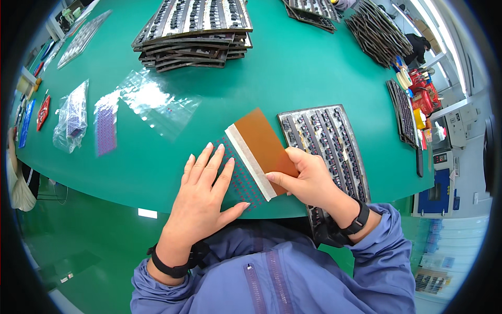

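Observation:
My left hand lies flat with its fingers spread. Its fingertips rest on a see-through sheet with rows of small red dots near the table's front edge. An amber film sheet with a whitish strip along its left side slants over that dotted sheet's right part. Thumb and fingers of my right hand pinch the amber sheet at its lower right. Just right of it, partly behind my right hand and forearm, is a dark tray with rows of small black parts.
Similar trays are stacked at the back, with another pile at far right. Left lie a flat plastic bag, purple dotted sheets, a crumpled bag and a red tool. Tape rolls stand by the right edge.

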Demonstrator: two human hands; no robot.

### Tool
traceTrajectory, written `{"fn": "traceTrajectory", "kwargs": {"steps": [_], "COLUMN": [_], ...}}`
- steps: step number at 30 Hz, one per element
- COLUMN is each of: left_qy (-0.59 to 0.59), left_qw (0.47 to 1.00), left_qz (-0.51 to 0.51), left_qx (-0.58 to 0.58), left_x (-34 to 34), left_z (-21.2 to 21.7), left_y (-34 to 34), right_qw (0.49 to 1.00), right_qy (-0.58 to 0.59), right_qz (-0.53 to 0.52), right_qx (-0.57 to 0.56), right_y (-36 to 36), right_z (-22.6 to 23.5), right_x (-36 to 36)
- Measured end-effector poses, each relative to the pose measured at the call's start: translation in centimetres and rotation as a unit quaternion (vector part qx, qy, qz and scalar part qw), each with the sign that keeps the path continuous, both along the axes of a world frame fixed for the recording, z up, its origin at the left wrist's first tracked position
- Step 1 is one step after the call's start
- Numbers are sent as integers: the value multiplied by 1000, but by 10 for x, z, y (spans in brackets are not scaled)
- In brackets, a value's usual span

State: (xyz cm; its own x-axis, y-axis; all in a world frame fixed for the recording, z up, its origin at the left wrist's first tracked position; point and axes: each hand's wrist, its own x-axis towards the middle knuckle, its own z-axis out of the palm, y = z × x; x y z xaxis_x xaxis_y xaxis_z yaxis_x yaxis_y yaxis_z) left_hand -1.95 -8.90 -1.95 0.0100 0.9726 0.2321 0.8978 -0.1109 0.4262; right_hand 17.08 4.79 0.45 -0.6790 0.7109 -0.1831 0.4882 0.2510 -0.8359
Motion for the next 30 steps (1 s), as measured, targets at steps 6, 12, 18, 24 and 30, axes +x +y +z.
{"fn": "traceTrajectory", "kwargs": {"steps": [6,12,18,24,30], "left_qy": [2,2,-14,-9,28], "left_qw": [1000,1000,1000,1000,998], "left_qz": [0,7,16,27,58], "left_qx": [7,8,2,6,20], "left_x": [1,1,2,2,2], "left_z": [-1,1,-1,2,11], "left_y": [2,0,2,4,19], "right_qw": [999,999,1000,999,999], "right_qy": [-9,-34,3,-1,-24], "right_qz": [3,14,-4,2,6], "right_qx": [-41,5,25,35,48], "right_y": [0,-2,-2,-2,-2], "right_z": [0,2,-2,0,0], "right_x": [1,-1,-1,-3,-1]}}
